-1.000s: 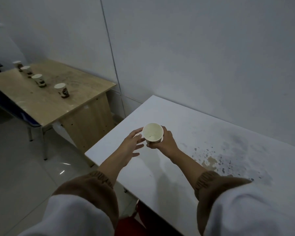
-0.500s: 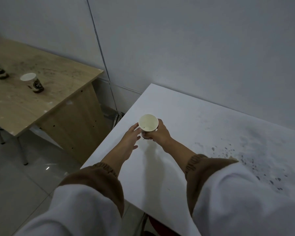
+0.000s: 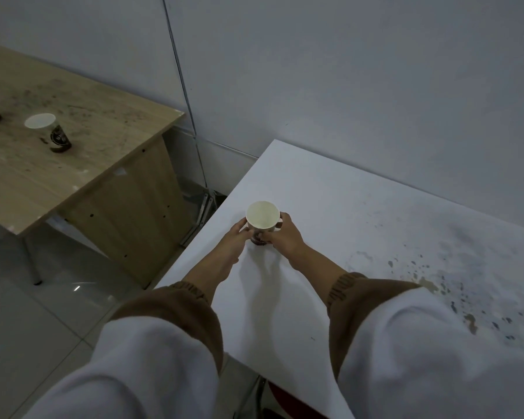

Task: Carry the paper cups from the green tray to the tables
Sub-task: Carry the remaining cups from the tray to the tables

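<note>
Nearest the camera: two white sleeves with brown ribbed knit cuffs, both forearms reaching forward and meeting at one spot.

Left hand (image 3: 236, 239) cups the left side of the white paper cup (image 3: 262, 219), thumb and fingers against its lower wall. Right hand (image 3: 286, 237) wraps the right side, with fingers curled round the wall. Both hands grip it and neither is nearer.

The cup is straight ahead of the hands, between them. It is upright with its long axis vertical, mouth up, and looks empty inside. It is a tapered cone of thin matte paper with a rolled rim and a dark printed band low down. The base sits at the surface of the white rectangular laminate table (image 3: 330, 189), near its left edge. I cannot tell whether it is touching or just above; there is a shadow right under it.

Judgement: this is the set-down step. The coming move depends on the base going flat onto the top, then both hands opening sideways without tipping the light cup.

The tabletop is smooth and flat. Grey-brown peeling stains (image 3: 436, 282) lie well apart to the right.

Further left, across a gap of glossy grey floor tiles (image 3: 28, 313), is a light wood-grain table (image 3: 103, 152), scuffed and dusty. One matching paper cup with dark print (image 3: 48, 132) stands upright on it.

Behind everything is a plain grey-white wall (image 3: 345, 71) with a thin vertical line running down it.
</note>
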